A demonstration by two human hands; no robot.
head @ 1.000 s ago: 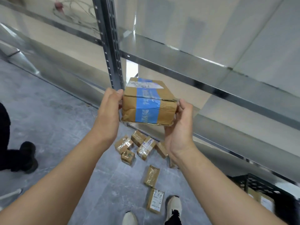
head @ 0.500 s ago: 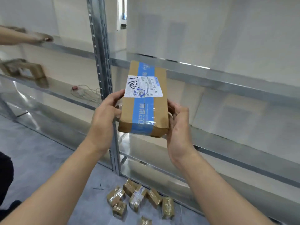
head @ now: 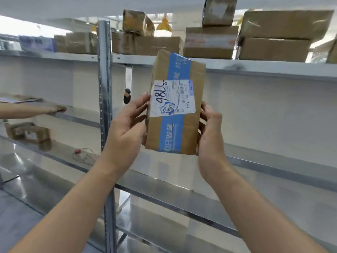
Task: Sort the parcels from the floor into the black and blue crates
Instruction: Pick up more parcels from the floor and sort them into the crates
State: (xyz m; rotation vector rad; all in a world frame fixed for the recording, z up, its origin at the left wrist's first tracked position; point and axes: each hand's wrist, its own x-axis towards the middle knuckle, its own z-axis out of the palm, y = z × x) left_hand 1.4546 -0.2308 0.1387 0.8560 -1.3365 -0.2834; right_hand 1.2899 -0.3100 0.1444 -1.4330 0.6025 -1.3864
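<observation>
Both sides of one parcel (head: 175,128) are gripped, left hand (head: 125,130) and right hand (head: 209,132) curled round its edges. It's held upright in mid-air before a shelf (head: 264,70), label (head: 173,99) facing the camera, probably for reading. No crates in view.

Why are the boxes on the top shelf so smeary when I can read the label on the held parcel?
Head view: the label on the parcel is fairly sharp; the top-shelf boxes smear, likely motion blur; light behind them is blown out; the lower metal shelf shows glare.
</observation>
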